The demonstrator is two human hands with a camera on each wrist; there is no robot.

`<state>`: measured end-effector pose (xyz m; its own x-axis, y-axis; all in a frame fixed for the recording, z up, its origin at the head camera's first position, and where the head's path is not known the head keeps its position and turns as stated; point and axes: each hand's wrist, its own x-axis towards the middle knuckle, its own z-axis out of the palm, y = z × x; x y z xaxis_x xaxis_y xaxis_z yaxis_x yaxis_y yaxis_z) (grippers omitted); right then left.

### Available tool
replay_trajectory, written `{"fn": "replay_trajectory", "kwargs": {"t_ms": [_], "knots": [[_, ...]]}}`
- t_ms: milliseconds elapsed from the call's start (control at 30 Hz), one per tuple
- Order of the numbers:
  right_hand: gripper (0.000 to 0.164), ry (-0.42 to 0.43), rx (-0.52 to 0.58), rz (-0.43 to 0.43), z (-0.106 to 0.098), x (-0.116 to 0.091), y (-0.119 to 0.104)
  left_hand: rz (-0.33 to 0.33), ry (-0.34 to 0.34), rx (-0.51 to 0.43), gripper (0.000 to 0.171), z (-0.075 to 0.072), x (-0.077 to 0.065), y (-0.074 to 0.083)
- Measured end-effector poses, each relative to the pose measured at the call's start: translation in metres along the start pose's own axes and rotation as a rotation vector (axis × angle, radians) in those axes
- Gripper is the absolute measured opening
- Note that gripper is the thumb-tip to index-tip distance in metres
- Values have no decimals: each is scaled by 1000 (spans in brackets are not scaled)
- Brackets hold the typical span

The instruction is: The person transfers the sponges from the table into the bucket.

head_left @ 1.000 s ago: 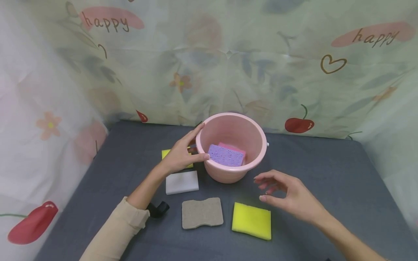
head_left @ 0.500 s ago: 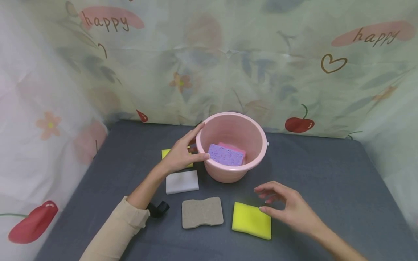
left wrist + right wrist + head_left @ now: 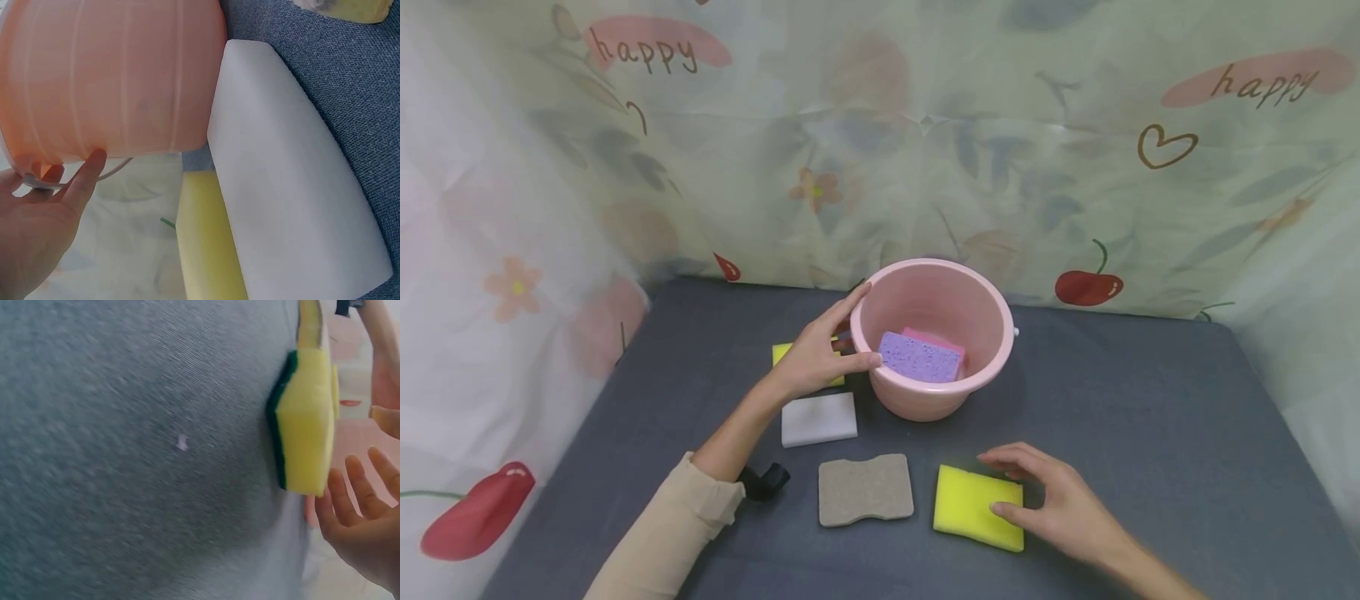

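Note:
My left hand (image 3: 812, 354) grips the left rim of a pink bucket (image 3: 917, 402), thumb on the front of the rim; in the left wrist view its fingers (image 3: 84, 181) lie by the rim and thin handle. Inside the bucket, a purple sponge (image 3: 919, 357) leans over a pink one (image 3: 951, 343). Above the right side of a yellow sponge (image 3: 966, 508), my right hand (image 3: 1056, 504) hovers with fingers spread and loosely bent. The right wrist view shows this sponge (image 3: 306, 425) with a dark green scouring underside; the right hand (image 3: 365, 519) is close to it, holding nothing.
A grey-brown sponge with notched sides (image 3: 865, 490) lies left of the yellow one. Behind it are a white sponge (image 3: 818, 419) and another yellow sponge (image 3: 782, 352), partly hidden by my left hand. A patterned curtain (image 3: 925, 167) borders the dark table (image 3: 1150, 400).
My right hand has come down and toward me, from beside the bucket to over the yellow sponge. The left hand and the bucket have stayed put.

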<state>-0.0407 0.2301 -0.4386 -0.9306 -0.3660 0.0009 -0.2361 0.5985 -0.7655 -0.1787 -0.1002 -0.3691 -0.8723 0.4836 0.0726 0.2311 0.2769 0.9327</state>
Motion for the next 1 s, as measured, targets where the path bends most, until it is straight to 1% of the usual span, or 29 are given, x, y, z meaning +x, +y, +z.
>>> {"fn": "replay_trajectory", "kwargs": {"t_ms": [67, 267, 367, 433, 600, 833, 1000], "knots": [[52, -9, -22, 8, 3, -1, 2, -5, 0, 5, 93, 0, 1, -3], [54, -13, -72, -3, 10, -6, 8, -1, 2, 13, 96, 1, 11, -28], [56, -12, -96, -17, 13, -8, 10, 11, 7, 7, 97, 1, 12, -35], [59, -16, -109, -24, 16, -9, 11, 19, 10, 1, 97, 0, 12, -36], [64, -52, -151, -8, 20, -11, 11, 29, 22, 7, 94, 0, 11, -37], [72, -110, -177, 42, 25, -12, 8, 27, 27, 18, 93, 1, 11, -36], [78, -125, -209, 46, 28, -11, 7, 19, 25, 8, 94, 1, 12, -36]]}}
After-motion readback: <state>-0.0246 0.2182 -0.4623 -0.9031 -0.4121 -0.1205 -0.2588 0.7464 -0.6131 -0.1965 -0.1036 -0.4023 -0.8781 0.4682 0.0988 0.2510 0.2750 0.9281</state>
